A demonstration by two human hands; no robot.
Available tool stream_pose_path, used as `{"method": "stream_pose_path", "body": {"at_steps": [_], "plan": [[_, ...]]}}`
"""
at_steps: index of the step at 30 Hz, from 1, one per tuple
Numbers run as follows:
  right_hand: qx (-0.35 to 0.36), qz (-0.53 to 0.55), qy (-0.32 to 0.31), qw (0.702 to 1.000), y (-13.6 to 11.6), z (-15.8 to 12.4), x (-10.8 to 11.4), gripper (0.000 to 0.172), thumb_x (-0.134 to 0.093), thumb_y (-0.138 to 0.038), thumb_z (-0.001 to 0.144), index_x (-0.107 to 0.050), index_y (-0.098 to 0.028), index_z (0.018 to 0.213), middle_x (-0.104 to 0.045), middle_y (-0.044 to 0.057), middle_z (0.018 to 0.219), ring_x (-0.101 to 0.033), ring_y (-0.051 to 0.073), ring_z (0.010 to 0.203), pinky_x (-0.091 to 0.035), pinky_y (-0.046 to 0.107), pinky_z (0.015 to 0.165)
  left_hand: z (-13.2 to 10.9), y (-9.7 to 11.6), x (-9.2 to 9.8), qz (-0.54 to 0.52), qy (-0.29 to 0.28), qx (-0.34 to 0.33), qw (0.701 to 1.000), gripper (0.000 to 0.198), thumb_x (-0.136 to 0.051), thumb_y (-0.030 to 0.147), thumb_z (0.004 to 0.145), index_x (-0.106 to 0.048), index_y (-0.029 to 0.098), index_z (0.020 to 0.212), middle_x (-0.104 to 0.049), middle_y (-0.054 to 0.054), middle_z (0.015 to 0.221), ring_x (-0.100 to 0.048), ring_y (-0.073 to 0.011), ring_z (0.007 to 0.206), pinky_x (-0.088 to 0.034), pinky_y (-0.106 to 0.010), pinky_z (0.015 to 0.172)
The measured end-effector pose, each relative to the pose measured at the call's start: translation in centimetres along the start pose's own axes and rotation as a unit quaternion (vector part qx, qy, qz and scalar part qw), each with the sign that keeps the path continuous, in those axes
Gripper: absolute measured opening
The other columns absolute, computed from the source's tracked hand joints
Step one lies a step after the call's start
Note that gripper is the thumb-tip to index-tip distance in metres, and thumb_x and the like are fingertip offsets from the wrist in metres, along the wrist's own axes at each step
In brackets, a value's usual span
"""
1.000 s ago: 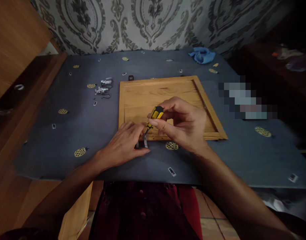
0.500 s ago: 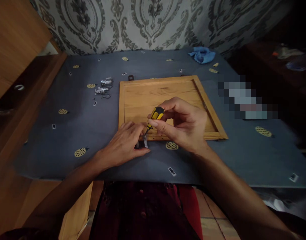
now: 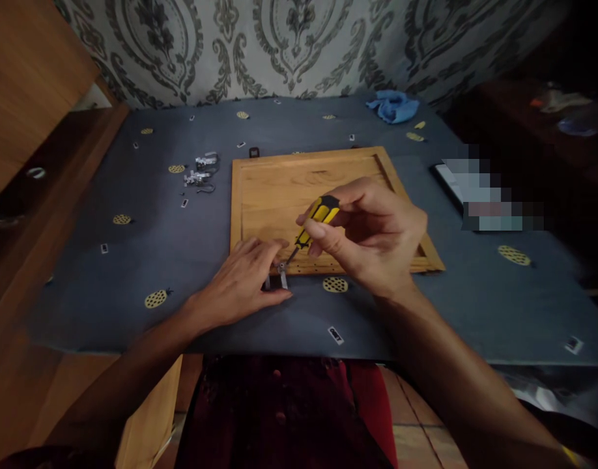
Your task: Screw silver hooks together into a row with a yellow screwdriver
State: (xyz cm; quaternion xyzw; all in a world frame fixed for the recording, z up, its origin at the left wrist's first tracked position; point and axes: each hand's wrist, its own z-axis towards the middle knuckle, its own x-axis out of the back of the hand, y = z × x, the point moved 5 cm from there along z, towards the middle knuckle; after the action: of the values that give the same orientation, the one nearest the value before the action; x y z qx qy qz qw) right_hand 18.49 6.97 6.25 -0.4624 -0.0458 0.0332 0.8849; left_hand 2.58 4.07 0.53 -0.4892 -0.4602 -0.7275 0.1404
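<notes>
One screwdriver (image 3: 318,218) sits pinched in right hand (image 3: 384,238), tip by metal hinge (image 3: 284,280) left hand (image 3: 243,277) clamps at near edge of wooden panel (image 3: 289,195).

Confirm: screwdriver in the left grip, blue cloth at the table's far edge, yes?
Not quite: the screwdriver is in the right grip, not the left grip; the head view shows it. The blue cloth is at the table's far edge, as you said.
</notes>
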Motion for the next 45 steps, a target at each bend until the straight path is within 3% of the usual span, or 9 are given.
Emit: {"method": "stream_pose_path", "body": {"at_steps": [4,11,26,34,38,41,45], "plan": [[-0.010,0.004,-0.039,0.999,0.4,-0.1,-0.6,0.023,-0.086,-0.028,0.077,-0.065,-0.022,0.083,-0.066,-0.004,0.076,-0.060,0.008,0.053,-0.053,0.023,0.047,0.0,0.1,0.0,0.001,0.003,-0.007,1.000,0.052,-0.078,0.034,0.085,-0.045,0.022,0.123,-0.064,-0.006,0.117,-0.061,-0.0294,0.111,-0.049,-0.046,0.097],[-0.002,0.016,-0.048,0.999,0.7,0.0,-0.7,0.022,-0.085,-0.022,0.078,-0.065,-0.021,0.085,-0.066,-0.005,0.077,-0.061,0.007,0.053,-0.053,0.022,0.049,0.0,0.1,0.1,-0.005,0.006,-0.005,1.000,0.048,-0.078,0.033,0.084,-0.047,0.022,0.119,-0.063,-0.007,0.121,-0.060,-0.0303,0.114,-0.049,-0.046,0.098],[-0.001,0.026,-0.094,0.995,0.8,0.0,-1.0,0.021,-0.082,-0.028,0.082,-0.063,-0.021,0.087,-0.062,-0.006,0.072,-0.059,0.007,0.055,-0.053,0.021,0.052,0.0,0.1,0.0,0.006,0.006,-0.003,1.000,0.046,-0.079,0.034,0.083,-0.046,0.022,0.114,-0.064,-0.006,0.113,-0.060,-0.0288,0.107,-0.050,-0.046,0.094],[0.029,0.002,-0.089,0.996,0.7,0.0,-1.0,0.023,-0.083,-0.028,0.081,-0.061,-0.021,0.084,-0.057,-0.007,0.069,-0.055,0.007,0.053,-0.049,0.020,0.047,0.2,0.2,0.0,0.002,0.007,-0.008,1.000,0.045,-0.079,0.033,0.083,-0.047,0.021,0.112,-0.063,-0.006,0.113,-0.060,-0.0286,0.107,-0.050,-0.046,0.094],[0.044,-0.018,-0.056,0.997,0.9,-0.2,-1.1,0.027,-0.085,-0.027,0.079,-0.058,-0.022,0.080,-0.056,-0.007,0.069,-0.053,0.006,0.054,-0.047,0.018,0.047,0.1,0.2,0.1,-0.001,0.004,-0.002,1.000,0.045,-0.079,0.033,0.083,-0.047,0.021,0.113,-0.063,-0.006,0.114,-0.060,-0.0295,0.108,-0.050,-0.047,0.094],[0.030,-0.022,-0.036,0.999,1.1,-0.2,-1.1,0.025,-0.084,-0.030,0.080,-0.062,-0.023,0.089,-0.057,-0.006,0.074,-0.054,0.007,0.054,-0.048,0.020,0.046,0.1,0.2,0.1,-0.004,0.007,-0.002,1.000,0.047,-0.079,0.033,0.083,-0.048,0.021,0.115,-0.063,-0.007,0.115,-0.060,-0.0295,0.108,-0.050,-0.047,0.095],[0.048,-0.081,-0.071,0.993,0.6,-0.1,-1.2,0.015,-0.078,-0.031,0.086,-0.066,-0.022,0.087,-0.060,-0.003,0.072,-0.056,0.010,0.058,-0.047,0.024,0.051,0.1,0.3,0.2,-0.001,0.010,-0.007,1.000,0.048,-0.080,0.032,0.083,-0.047,0.021,0.116,-0.062,-0.007,0.116,-0.059,-0.0290,0.109,-0.050,-0.046,0.095]]}}
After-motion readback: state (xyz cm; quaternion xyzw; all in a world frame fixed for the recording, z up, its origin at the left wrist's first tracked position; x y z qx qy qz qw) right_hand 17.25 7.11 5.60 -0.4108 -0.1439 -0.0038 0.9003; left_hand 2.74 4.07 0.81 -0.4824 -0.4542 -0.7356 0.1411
